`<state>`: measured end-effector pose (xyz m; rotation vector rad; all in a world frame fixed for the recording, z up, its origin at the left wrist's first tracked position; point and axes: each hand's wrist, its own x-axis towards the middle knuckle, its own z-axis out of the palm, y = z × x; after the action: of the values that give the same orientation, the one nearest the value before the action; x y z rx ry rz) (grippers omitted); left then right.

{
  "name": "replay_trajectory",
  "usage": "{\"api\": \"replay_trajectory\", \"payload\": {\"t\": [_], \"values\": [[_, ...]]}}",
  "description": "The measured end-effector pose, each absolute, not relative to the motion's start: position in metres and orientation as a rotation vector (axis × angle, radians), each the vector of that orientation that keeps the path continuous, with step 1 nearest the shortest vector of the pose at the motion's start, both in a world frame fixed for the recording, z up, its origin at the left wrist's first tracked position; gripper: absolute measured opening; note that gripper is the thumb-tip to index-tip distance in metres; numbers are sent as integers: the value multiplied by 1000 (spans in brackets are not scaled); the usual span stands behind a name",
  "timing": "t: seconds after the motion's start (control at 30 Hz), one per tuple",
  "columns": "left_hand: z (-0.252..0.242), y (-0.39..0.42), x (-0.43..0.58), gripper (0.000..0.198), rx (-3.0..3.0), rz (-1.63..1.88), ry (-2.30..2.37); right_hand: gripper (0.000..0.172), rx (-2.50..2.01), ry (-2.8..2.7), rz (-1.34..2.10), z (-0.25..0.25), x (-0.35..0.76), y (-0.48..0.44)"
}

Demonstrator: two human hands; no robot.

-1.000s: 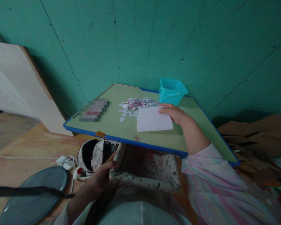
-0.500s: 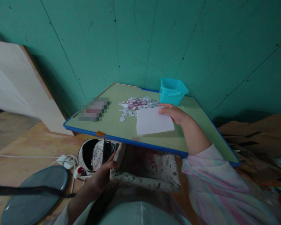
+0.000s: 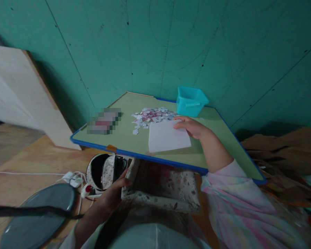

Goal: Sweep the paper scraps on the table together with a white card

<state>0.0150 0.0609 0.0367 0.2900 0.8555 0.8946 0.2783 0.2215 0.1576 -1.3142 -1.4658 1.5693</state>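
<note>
**Paper sheet pinned at one corner on the low table**

Fingertips of the right hand press down on the far right corner of a white sheet of paper. The fingers lie flat and close together on top of the sheet rather than curled around it, so the paper is held by pressure alone, against the green tabletop. Most of the sheet spreads away from the fingers toward the blue front rim, its near edge just short of that rim.

A slip looks like the likeliest trouble: with only one corner weighted, a small sideways push could swing the sheet round under the fingertips. It could then slide over the front rim, or sweep into the heap of small paper scraps lying just beyond the fingers and scatter them. A turquoise tub stands a little further off behind the knuckles, close enough that a quick lift of the wrist might knock it.

The sheet itself is plain, unmarked white, rectangular and crisp at the edges, lying flat with no visible crease or curl; whether it is a single leaf or folded double cannot be told.

Below the table, the left hand grips the edge of a floral-patterned cushion, thumb on top and fingers wrapped under the fabric. Just beside those fingers sits a round polka-dot pouch, and further left a grey round lid rests on the wooden floor.
</note>
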Motion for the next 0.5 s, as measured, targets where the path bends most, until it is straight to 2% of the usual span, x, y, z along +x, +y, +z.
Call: {"api": "replay_trajectory", "payload": {"t": [0.2,0.37,0.5], "values": [[42,62,19,65,382,903,819,25,-1185,-1658,1700,152,276,220],[37,62,16,61,370,902,796,23,-1227,-1917,1603,144,279,226],[35,61,16,66,337,899,776,22,-1241,-1996,1598,141,282,230]]}}
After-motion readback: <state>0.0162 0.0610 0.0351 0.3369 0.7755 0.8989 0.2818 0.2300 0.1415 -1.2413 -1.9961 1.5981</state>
